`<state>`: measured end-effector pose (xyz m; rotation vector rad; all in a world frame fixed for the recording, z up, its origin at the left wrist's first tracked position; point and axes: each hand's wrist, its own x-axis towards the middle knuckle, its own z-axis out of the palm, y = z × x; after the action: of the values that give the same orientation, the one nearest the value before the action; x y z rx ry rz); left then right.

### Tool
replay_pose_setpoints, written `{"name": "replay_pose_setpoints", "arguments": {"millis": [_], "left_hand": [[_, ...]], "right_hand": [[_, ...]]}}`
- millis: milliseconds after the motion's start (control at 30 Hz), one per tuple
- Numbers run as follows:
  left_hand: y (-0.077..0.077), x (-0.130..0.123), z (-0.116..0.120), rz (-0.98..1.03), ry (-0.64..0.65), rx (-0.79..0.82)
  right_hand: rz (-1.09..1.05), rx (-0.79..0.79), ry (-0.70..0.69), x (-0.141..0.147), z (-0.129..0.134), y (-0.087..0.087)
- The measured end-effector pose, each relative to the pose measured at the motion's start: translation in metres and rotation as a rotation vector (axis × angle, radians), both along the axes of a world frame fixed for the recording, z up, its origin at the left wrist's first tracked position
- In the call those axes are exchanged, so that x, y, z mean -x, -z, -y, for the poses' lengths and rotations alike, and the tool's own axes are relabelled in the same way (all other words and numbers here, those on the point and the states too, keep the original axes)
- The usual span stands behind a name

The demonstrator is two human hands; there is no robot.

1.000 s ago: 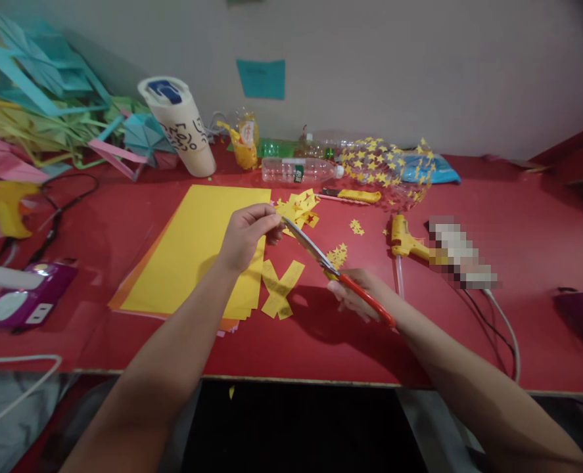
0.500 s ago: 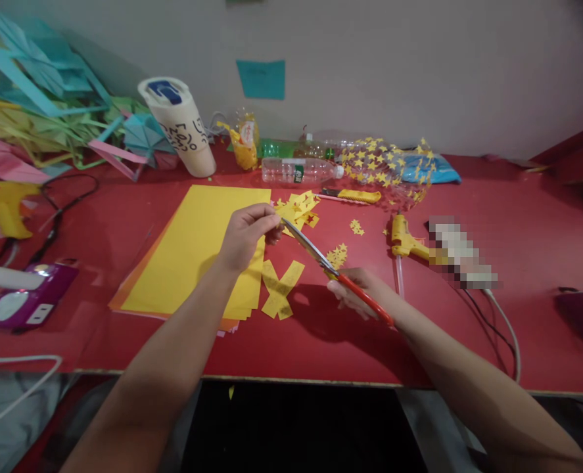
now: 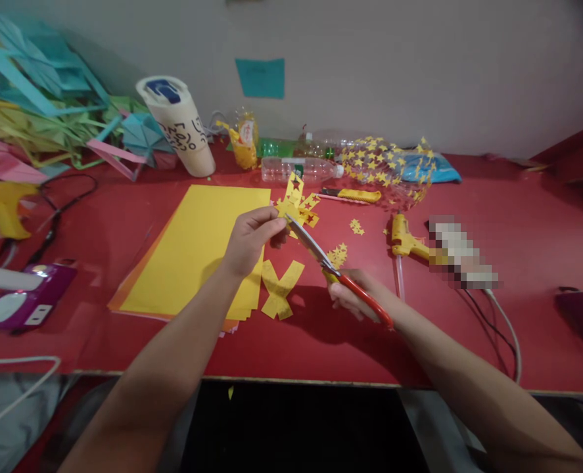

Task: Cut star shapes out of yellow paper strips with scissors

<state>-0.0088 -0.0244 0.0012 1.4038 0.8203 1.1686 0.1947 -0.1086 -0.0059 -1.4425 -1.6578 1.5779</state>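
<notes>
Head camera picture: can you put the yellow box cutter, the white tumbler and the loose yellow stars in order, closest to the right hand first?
1. Loose yellow stars: just beyond the right hand.
2. Yellow box cutter: farther back, past the stars.
3. White tumbler: far off to the left, at the back.

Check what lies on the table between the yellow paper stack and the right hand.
Crossed yellow strips, in the head view: just right of the yellow paper stack, left of the right hand.
</notes>
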Motion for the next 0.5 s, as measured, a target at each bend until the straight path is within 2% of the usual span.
{"name": "replay_pose_setpoints", "arguments": {"millis": [500], "left_hand": [[0.0018, -0.0063, 0.0047, -0.058, -0.046, -0.033]], "right_hand": [[-0.017, -0.015, 0.003, -0.0004, 0.0001, 0.0013]]}}
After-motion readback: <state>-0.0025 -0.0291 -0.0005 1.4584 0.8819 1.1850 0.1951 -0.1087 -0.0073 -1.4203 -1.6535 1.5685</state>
